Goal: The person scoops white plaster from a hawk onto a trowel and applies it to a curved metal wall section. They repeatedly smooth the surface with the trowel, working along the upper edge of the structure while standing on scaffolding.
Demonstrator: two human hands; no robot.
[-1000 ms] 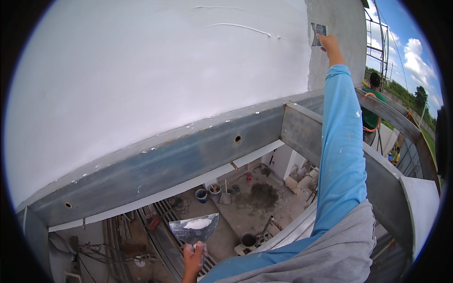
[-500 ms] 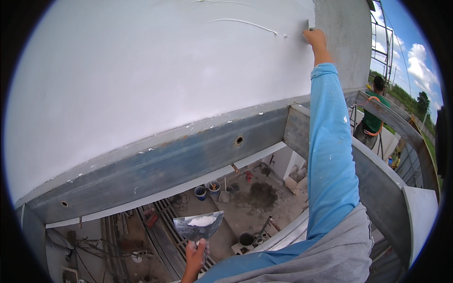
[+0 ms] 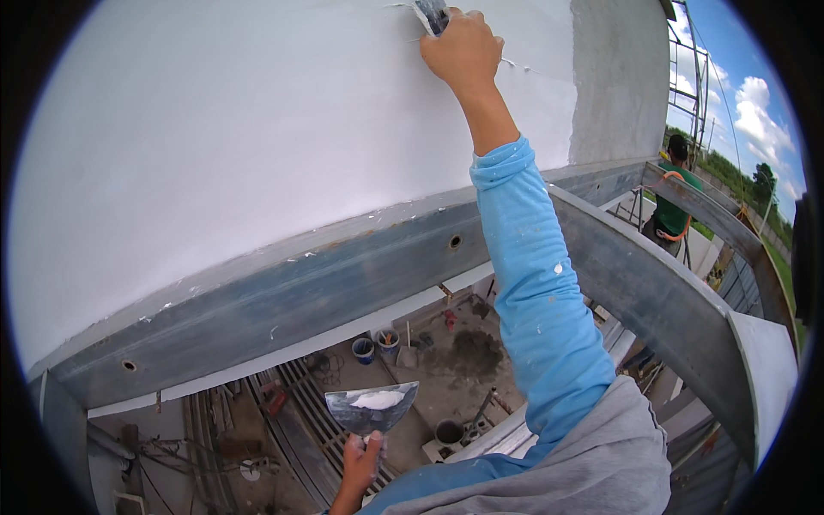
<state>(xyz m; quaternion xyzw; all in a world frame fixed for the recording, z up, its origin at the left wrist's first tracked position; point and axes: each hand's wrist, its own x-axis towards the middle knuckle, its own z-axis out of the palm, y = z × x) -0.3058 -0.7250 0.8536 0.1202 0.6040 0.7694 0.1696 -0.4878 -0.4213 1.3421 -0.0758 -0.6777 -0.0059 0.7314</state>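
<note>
Has just swept the right hand (image 3: 463, 50) leftward across the white wall (image 3: 283, 112), away from the border with the gray strip (image 3: 622, 86) and over to the raised putty lines (image 3: 397, 5) near the top of the view. Grips the small scraper (image 3: 432, 15) there in a tight grasp, blade at the wall. Covers part of the longer line with that hand, so cannot tell how much is flattened; leaves putty bits (image 3: 526, 69) standing just to the right. Seems, by this change, to be spreading raised putty now rather than working the border. Keeps the left hand (image 3: 362, 463) low in the view, below the metal beam (image 3: 343, 279), clasping the wide scraper (image 3: 369, 419) as before, with a mound of white putty (image 3: 379, 400) on its blade.
</note>
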